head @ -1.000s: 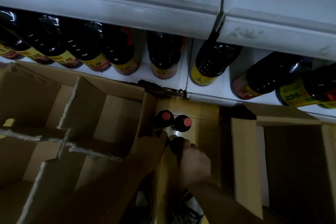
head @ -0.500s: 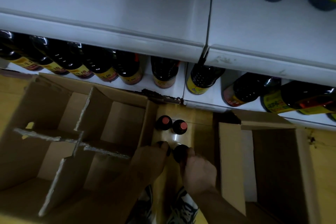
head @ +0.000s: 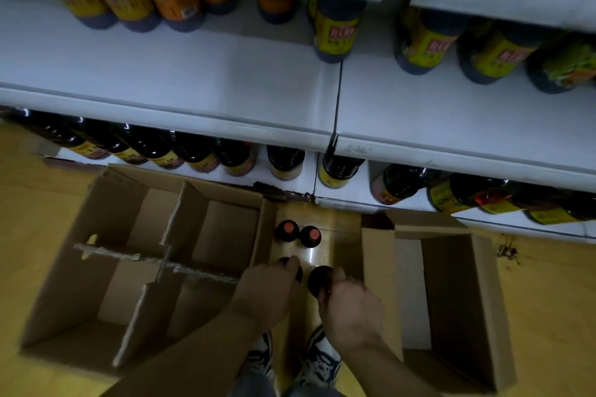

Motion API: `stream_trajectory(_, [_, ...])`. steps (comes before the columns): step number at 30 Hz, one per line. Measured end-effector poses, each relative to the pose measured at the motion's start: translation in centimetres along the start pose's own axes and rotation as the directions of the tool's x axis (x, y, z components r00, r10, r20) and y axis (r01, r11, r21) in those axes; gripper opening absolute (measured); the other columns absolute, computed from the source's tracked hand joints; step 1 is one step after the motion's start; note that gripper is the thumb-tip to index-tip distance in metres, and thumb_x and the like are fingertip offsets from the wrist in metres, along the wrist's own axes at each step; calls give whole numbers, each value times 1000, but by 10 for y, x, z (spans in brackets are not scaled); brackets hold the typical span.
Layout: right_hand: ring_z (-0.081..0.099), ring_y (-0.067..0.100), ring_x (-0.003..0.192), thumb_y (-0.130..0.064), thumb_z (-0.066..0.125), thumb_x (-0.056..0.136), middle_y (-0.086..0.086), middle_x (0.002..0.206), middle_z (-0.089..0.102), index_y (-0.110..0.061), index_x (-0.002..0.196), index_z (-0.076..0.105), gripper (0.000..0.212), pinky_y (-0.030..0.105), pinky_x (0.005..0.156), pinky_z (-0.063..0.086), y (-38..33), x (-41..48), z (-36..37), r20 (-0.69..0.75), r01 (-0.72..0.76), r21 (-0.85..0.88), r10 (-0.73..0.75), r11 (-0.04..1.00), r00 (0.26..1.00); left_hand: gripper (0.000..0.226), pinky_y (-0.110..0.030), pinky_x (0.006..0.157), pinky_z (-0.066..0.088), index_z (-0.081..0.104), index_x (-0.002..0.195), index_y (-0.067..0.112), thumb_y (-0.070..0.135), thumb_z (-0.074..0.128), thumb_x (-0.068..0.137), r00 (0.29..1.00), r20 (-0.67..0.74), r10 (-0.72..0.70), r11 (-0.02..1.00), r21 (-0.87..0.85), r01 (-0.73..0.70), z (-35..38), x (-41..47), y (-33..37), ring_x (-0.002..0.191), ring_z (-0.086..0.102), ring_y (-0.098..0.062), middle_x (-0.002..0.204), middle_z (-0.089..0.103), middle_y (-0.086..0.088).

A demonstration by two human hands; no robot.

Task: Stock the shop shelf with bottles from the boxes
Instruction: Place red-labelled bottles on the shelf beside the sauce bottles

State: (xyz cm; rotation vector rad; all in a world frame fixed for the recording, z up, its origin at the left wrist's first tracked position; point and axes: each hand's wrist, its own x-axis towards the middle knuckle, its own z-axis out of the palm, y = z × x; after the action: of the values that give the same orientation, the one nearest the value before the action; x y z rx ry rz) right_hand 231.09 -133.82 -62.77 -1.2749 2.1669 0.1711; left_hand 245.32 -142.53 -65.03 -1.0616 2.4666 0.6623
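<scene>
Rising since a second ago, my view now takes in the middle shelf (head: pixel 193 74), bare along its front, well above and ahead of both grips. The divided box (head: pixel 106 267) sits just left of my left hand (head: pixel 269 295); the open box (head: pixel 458 300) is right of my right hand (head: pixel 353 313). Both hands have stayed low between them, the left curled over the left bottle (head: pixel 299 274) and the right wrapped round the right bottle (head: pixel 317 279) at its neck. Two red-capped bottles (head: pixel 286 230) stand just beyond my fingers. I judge the lift is starting, towards that bare shelf.
</scene>
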Motion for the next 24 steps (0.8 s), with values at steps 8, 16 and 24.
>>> stream_trajectory(8, [63,15,96,-40,45,106,-3,109,64,-24,132,46,31,27,73,53,-13,-41,-60,-16,29,33,-29,999,999,33,-34,67,39,40,137,20,38,39,109,996,71,-54,999,2,54,-69,-37,26,99,65,-31,120,63,-7])
stream_trajectory(16, [64,17,104,-41,47,104,-2,114,66,-23,132,47,34,28,72,50,-26,-87,-124,-57,31,27,-29,999,998,34,-35,74,49,45,135,20,37,41,107,999,-24,-22,1000,4,22,-129,-82,42,98,67,-30,114,67,-4])
stream_trajectory(24, [68,20,102,-41,47,104,-1,111,70,-21,130,48,32,33,76,52,-41,-132,-195,-115,40,-16,-42,999,992,34,-37,76,51,45,134,23,40,45,105,995,-101,7,999,-43,-11,-202,-125,60,99,67,-29,112,68,-4])
